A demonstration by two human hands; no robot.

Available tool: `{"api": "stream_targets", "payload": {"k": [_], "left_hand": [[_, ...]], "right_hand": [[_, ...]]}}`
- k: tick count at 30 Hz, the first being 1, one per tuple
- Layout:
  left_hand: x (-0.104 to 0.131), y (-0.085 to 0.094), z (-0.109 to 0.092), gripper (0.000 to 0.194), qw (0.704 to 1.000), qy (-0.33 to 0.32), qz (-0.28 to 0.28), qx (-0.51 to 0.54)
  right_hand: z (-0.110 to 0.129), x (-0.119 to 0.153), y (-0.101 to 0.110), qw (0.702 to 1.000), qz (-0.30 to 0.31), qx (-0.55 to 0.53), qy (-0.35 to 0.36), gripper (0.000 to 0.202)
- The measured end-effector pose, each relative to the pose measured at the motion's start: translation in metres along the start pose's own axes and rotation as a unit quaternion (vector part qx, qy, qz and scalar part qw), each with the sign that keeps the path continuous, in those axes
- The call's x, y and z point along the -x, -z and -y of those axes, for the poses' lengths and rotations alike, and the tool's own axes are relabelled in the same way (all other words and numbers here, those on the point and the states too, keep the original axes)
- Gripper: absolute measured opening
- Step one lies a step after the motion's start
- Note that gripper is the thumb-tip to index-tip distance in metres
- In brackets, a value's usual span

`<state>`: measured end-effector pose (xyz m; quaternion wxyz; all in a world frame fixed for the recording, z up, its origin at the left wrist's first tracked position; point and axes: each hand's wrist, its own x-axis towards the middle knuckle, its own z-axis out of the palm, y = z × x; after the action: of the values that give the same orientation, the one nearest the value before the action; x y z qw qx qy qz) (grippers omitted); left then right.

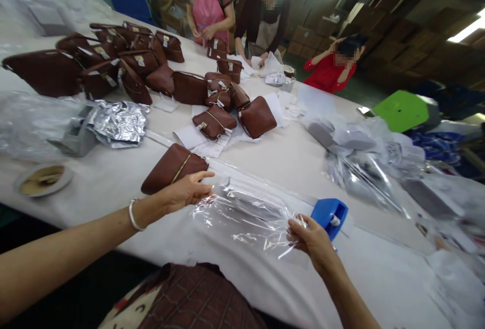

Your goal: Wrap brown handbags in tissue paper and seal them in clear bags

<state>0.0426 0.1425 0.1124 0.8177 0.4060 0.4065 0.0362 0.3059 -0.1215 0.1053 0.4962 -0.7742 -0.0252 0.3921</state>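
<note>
A clear plastic bag (pixel 250 213) is stretched between my two hands above the white table (pixel 166 238). My left hand (pixel 189 190) is closed on the bag's left end, with its index finger stretched out. At the bag's right end, my right hand (pixel 308 235) pinches the gathered plastic. Just behind my left hand a brown handbag (pixel 170 167) with a zip lies on the table. A blue tape dispenser (pixel 329 215) stands right behind my right hand.
Several brown handbags (pixel 189 88) crowd the table's far left. Silver packets (pixel 119 122) and a round dish (pixel 43 180) lie at left. Plastic-wrapped grey pieces (pixel 432 197) cover the right side. Across the table are a pink-aproned person (pixel 208 13) and two other people.
</note>
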Motion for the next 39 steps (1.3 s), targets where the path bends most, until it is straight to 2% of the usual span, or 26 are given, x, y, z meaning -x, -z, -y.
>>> {"api": "stream_targets", "payload": {"k": [2, 4, 6, 8, 10, 11, 12, 14, 15, 16, 18, 20, 22, 24, 26, 28, 29, 30, 31, 34, 37, 39], "left_hand": [[-0.003, 0.0, -0.005, 0.069, 0.999, -0.039, 0.029, -0.004], [-0.014, 0.004, -0.003, 0.055, 0.995, -0.093, 0.027, -0.021], [-0.028, 0.013, 0.003, 0.053, 0.979, -0.185, -0.013, -0.084], [-0.044, 0.02, 0.01, 0.065, 0.937, -0.284, -0.032, -0.201], [-0.057, 0.02, 0.015, 0.083, 0.882, -0.349, 0.001, -0.317], [-0.063, 0.016, 0.015, 0.084, 0.858, -0.372, 0.026, -0.353], [-0.068, 0.011, 0.015, 0.076, 0.84, -0.393, 0.047, -0.371], [-0.079, -0.002, 0.011, 0.041, 0.826, -0.43, 0.062, -0.359], [-0.083, -0.008, 0.008, 0.025, 0.829, -0.439, 0.058, -0.34], [-0.088, -0.012, 0.006, 0.018, 0.838, -0.44, 0.049, -0.32], [-0.094, -0.017, 0.004, 0.019, 0.859, -0.423, 0.032, -0.288], [-0.099, -0.017, 0.003, 0.021, 0.871, -0.408, 0.026, -0.272], [-0.103, -0.017, 0.002, 0.023, 0.873, -0.408, 0.023, -0.265], [-0.105, -0.016, 0.0, 0.024, 0.873, -0.41, 0.018, -0.262], [-0.104, -0.017, -0.006, 0.026, 0.875, -0.395, 0.017, -0.28], [-0.101, -0.018, -0.013, 0.032, 0.875, -0.372, 0.024, -0.31], [-0.098, -0.019, -0.017, 0.032, 0.873, -0.365, 0.028, -0.322], [-0.096, -0.02, -0.021, 0.032, 0.872, -0.365, 0.029, -0.324], [-0.093, -0.021, -0.024, 0.031, 0.873, -0.37, 0.029, -0.316], [-0.091, -0.025, -0.031, 0.038, 0.885, -0.383, 0.015, -0.264], [-0.108, -0.033, -0.039, 0.045, 0.9, -0.384, 0.011, -0.204], [-0.127, -0.041, -0.052, 0.048, 0.901, -0.402, 0.004, -0.161]], "right_hand": [[0.006, -0.002, 0.0, 0.999, -0.031, 0.015, 0.04, 0.096], [0.012, -0.006, 0.0, 0.997, -0.035, 0.023, 0.07, 0.106], [0.015, -0.011, 0.001, 0.997, -0.009, 0.011, 0.072, 0.088], [0.017, -0.017, 0.001, 0.998, 0.022, -0.021, 0.057, 0.06], [0.02, -0.022, 0.001, 0.996, 0.042, -0.063, 0.039, 0.045], [0.022, -0.023, 0.001, 0.995, 0.048, -0.086, 0.031, 0.042], [0.024, -0.024, 0.003, 0.992, 0.058, -0.109, 0.021, 0.041], [0.026, -0.026, 0.012, 0.985, 0.086, -0.15, -0.001, 0.046], [0.025, -0.027, 0.02, 0.982, 0.099, -0.163, -0.008, 0.052], [0.023, -0.029, 0.029, 0.98, 0.108, -0.166, -0.007, 0.06], [0.013, -0.035, 0.051, 0.987, 0.1, -0.126, 0.024, 0.073], [0.001, -0.044, 0.067, 0.995, 0.054, -0.026, 0.085, 0.089], [-0.007, -0.053, 0.069, 0.983, 0.016, 0.091, 0.159, 0.103], [-0.005, -0.061, 0.055, 0.955, 0.011, 0.177, 0.238, 0.107], [0.006, -0.065, 0.032, 0.923, 0.035, 0.215, 0.317, 0.092], [0.02, -0.065, 0.011, 0.903, 0.068, 0.191, 0.379, 0.054], [0.025, -0.065, 0.004, 0.902, 0.081, 0.158, 0.392, 0.036], [0.029, -0.064, 0.0, 0.909, 0.089, 0.124, 0.388, 0.026], [0.032, -0.064, -0.003, 0.92, 0.09, 0.093, 0.371, 0.024], [0.034, -0.072, -0.003, 0.956, 0.071, 0.035, 0.284, 0.032], [0.046, -0.094, -0.005, 0.975, 0.068, -0.023, 0.21, 0.045], [0.068, -0.111, -0.01, 0.977, 0.068, -0.052, 0.195, 0.052]]}}
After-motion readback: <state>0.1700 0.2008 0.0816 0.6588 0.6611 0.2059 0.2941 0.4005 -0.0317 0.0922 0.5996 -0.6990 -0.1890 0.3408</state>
